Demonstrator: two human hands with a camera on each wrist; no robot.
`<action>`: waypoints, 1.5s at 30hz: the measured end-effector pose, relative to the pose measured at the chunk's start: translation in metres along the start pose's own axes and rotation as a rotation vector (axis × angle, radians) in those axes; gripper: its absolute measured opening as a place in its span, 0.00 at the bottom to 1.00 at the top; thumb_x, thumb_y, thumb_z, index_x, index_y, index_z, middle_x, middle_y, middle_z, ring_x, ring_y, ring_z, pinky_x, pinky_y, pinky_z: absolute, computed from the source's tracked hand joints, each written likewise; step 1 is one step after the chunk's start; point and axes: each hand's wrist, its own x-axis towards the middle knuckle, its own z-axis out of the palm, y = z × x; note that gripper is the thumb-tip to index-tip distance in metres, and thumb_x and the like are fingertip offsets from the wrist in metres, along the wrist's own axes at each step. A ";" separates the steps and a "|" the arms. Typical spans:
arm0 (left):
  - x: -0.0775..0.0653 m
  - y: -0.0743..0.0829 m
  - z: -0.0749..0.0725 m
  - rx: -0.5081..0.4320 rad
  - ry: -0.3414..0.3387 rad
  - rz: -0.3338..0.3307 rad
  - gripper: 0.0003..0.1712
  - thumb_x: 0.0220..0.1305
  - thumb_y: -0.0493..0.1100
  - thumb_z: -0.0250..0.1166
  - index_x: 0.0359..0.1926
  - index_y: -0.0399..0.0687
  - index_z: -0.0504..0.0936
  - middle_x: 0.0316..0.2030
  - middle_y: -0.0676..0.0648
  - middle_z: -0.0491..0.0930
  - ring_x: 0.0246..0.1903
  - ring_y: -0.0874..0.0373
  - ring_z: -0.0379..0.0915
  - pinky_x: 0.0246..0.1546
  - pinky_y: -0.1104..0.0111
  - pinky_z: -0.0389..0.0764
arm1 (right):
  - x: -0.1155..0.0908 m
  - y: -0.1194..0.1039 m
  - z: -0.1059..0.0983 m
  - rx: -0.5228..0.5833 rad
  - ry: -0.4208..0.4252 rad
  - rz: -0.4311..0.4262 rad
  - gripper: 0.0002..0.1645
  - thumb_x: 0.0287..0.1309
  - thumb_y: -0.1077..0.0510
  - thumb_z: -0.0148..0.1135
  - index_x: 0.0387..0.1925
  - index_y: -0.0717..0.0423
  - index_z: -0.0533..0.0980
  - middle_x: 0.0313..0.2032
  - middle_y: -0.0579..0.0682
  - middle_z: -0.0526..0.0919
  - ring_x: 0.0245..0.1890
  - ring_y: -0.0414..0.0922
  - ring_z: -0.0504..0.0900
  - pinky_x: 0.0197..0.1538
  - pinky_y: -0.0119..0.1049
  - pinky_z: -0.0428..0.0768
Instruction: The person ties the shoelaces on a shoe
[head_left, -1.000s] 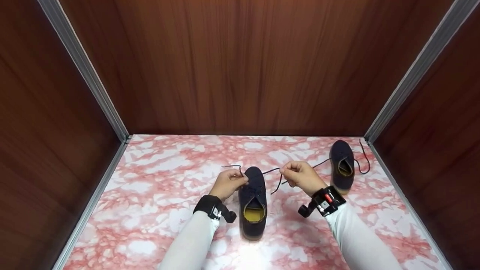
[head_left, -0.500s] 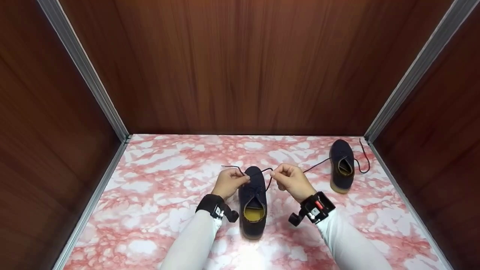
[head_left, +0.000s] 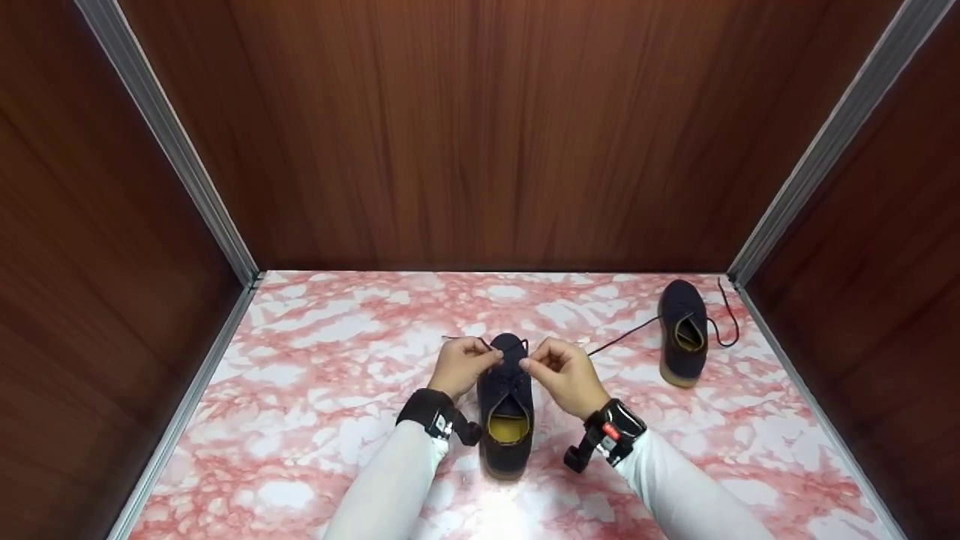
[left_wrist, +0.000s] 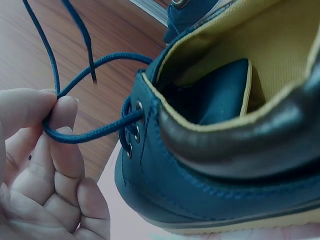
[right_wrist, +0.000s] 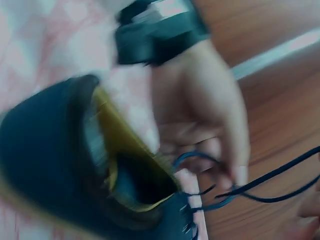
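Note:
A dark navy lace-up shoe (head_left: 495, 457) with a yellow lining stands in the middle of the table, toe away from me. My left hand (head_left: 459, 369) pinches its shoelace (left_wrist: 87, 135) between thumb and index finger, over the toe side in the head view. In the left wrist view the lace bends around those fingertips, and two strands cross there. Just right of the shoe, my right hand (head_left: 564, 379) pinches a lace strand close to the left fingertips. In the right wrist view, the lace (right_wrist: 285, 170) stretches toward blurred right fingers (right_wrist: 302, 225) at the edge.
A matching shoe (head_left: 684, 360) stands at the back right, its long laces (head_left: 626, 340) trailing out on both sides. The red-and-white marbled table (head_left: 300, 420) is bounded by dark wood panels (head_left: 480, 150) with grey metal corner strips (head_left: 172, 142).
My right hand has moved left with the lace, from beside the second shoe's lace to near my left hand. The lace between my hands has slackened. The left hand has barely shifted.

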 end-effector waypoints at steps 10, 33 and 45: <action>-0.007 -0.008 -0.004 -0.032 -0.007 -0.010 0.12 0.63 0.37 0.74 0.28 0.32 0.83 0.29 0.40 0.90 0.24 0.61 0.80 0.27 0.76 0.75 | -0.014 0.025 0.011 -0.526 -0.077 -0.413 0.11 0.51 0.62 0.81 0.28 0.50 0.83 0.24 0.44 0.79 0.24 0.34 0.75 0.29 0.24 0.73; -0.018 -0.033 -0.014 0.032 -0.120 -0.129 0.05 0.62 0.35 0.66 0.30 0.39 0.81 0.31 0.42 0.89 0.27 0.62 0.80 0.34 0.69 0.83 | -0.024 0.037 -0.014 -0.386 -0.188 -0.018 0.06 0.58 0.57 0.77 0.36 0.52 0.87 0.20 0.42 0.77 0.21 0.29 0.70 0.26 0.25 0.70; -0.022 -0.041 -0.016 -0.028 -0.168 -0.206 0.12 0.65 0.41 0.67 0.42 0.33 0.83 0.30 0.50 0.82 0.27 0.60 0.76 0.31 0.70 0.79 | -0.007 0.049 -0.022 -0.282 -0.122 0.274 0.10 0.69 0.56 0.67 0.45 0.57 0.87 0.22 0.42 0.77 0.22 0.33 0.71 0.29 0.26 0.70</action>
